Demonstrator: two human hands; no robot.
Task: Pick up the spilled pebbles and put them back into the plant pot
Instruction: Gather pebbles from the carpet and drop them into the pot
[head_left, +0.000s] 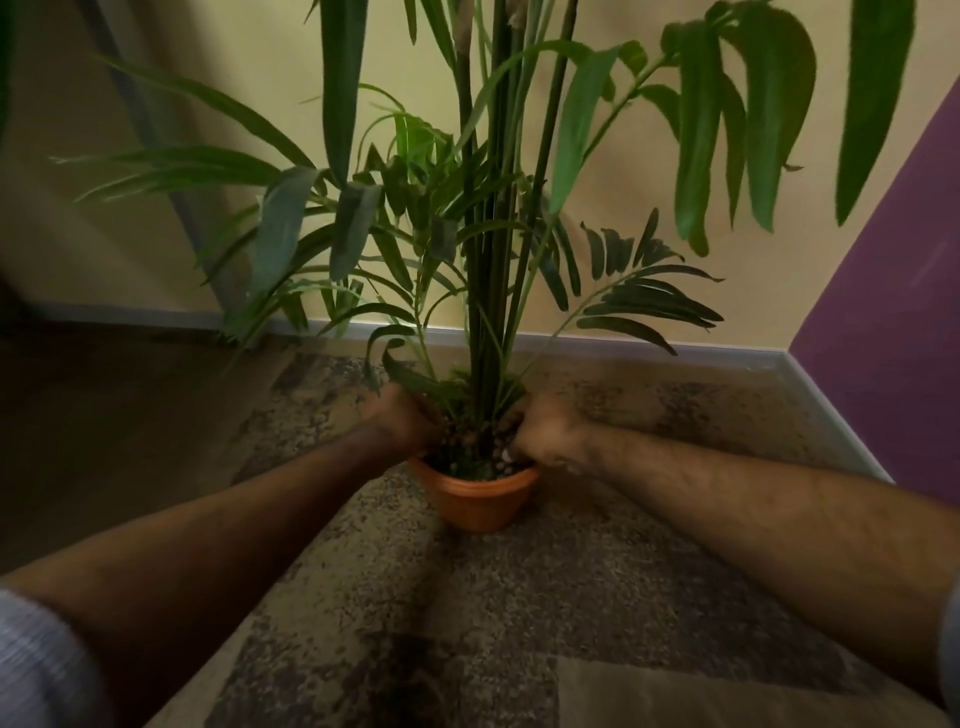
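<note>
An orange plant pot (478, 501) stands on a patterned carpet, with tall green stems rising from it. Brownish pebbles (470, 441) lie on the soil inside the rim. My left hand (402, 421) is over the pot's left edge and my right hand (550, 434) over its right edge. Both hands are blurred, with the fingers turned down towards the pebbles. What the fingers hold is hidden. I see no loose pebbles on the carpet around the pot.
Long palm leaves (363, 234) spread out over and around the pot. A yellow wall with a grey skirting board (597, 345) runs behind it, and a purple wall (893, 291) stands to the right. The carpet (519, 597) stretches towards me.
</note>
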